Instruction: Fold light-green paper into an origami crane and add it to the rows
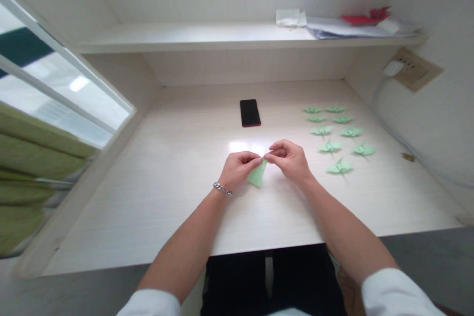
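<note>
A small folded piece of light green paper [256,176] is held just above the desk, near its middle. My left hand [239,170], with a chain bracelet at the wrist, pinches its upper left part between thumb and fingers. At the paper's top corner, the thumb and index finger of my right hand [291,159] are closed on it. Fingers hide part of the upper edge. To the right stand several green paper cranes [339,167] in two rough columns.
A black phone [250,113] lies on the desk [166,158] beyond my hands. Papers [340,28] and a red item [361,19] rest on the shelf above. A white cable [392,133] runs from the wall socket [418,69] down the right side. Left is a window with a green curtain [29,177].
</note>
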Motion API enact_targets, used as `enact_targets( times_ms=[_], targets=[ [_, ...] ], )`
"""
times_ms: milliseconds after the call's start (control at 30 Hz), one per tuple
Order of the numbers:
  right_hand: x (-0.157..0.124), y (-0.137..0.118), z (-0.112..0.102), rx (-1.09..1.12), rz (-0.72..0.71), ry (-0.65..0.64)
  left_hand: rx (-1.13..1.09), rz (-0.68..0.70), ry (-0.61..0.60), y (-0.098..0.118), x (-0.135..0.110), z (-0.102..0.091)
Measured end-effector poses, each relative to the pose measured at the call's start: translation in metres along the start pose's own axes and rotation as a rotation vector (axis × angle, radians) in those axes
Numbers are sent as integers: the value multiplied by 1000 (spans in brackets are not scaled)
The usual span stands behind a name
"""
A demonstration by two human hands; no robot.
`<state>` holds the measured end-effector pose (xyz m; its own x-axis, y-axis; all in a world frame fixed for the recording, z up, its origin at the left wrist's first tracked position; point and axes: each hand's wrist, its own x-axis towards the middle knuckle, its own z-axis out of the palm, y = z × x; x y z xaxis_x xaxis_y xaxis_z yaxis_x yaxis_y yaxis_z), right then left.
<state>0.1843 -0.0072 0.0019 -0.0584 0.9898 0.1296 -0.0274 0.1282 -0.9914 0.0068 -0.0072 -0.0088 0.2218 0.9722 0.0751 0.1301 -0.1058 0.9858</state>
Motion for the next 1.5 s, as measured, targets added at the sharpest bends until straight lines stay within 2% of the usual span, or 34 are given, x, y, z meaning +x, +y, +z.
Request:
enact_targets(
  times_ms=[167, 300, 633, 933, 1133, 1333, 1500],
  targets=[
    [4, 1, -3, 102, 42, -62, -21, -12, -6, -1, 0, 0],
    [7, 0, -7, 142, 64, -34, -8, -21, 23, -3, 0, 0],
    [3, 5, -5, -133, 6, -180, 73, 35, 22, 0, -1, 1],
    [3, 5, -4, -139, -6, -174, 158, 86, 26, 1, -2, 1],
    [2, 3, -3, -136, 37, -170, 157, 81, 27, 1, -2, 2],
    [5, 7, -4, -44, 135, -246, 140, 47, 30, 1, -1, 0],
    [5, 7, -7, -189, 93, -301, 148, 23, 7, 0, -1, -1]
  ],
)
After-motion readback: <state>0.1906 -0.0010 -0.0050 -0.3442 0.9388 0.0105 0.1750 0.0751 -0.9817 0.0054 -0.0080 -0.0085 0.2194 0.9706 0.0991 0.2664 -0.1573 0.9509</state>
